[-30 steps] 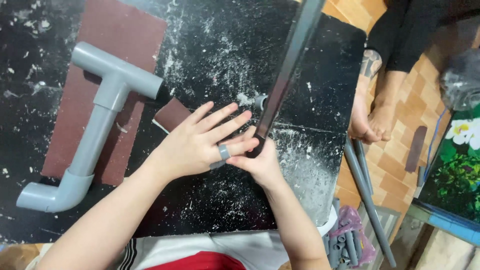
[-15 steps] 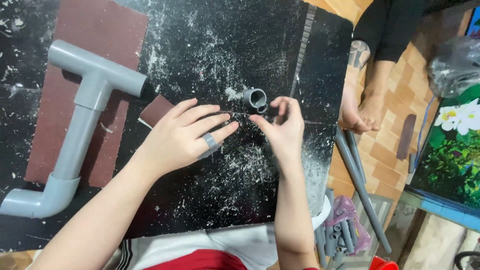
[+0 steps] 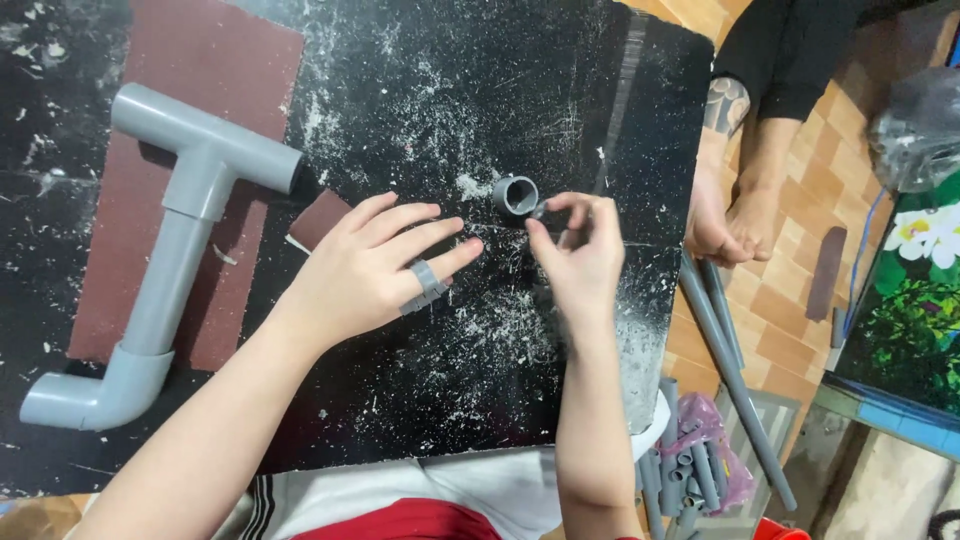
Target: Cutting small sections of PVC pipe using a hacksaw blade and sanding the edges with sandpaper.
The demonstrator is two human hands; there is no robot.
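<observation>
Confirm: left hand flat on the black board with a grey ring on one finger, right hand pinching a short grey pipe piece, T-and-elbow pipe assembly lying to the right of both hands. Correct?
One thing is off. The head view shows the grey T-and-elbow pipe assembly lying to the left of both hands, not the right. The rest holds: left hand flat on the black board with a grey ring on one finger, right hand pinching the short grey pipe piece.

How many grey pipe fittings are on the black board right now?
3: tee and elbow on the left assembly, short ring at the right hand's fingertips.

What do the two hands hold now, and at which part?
The right hand pinches the short grey pipe piece at its rim. The left hand lies flat on the black board, holding nothing.
</observation>
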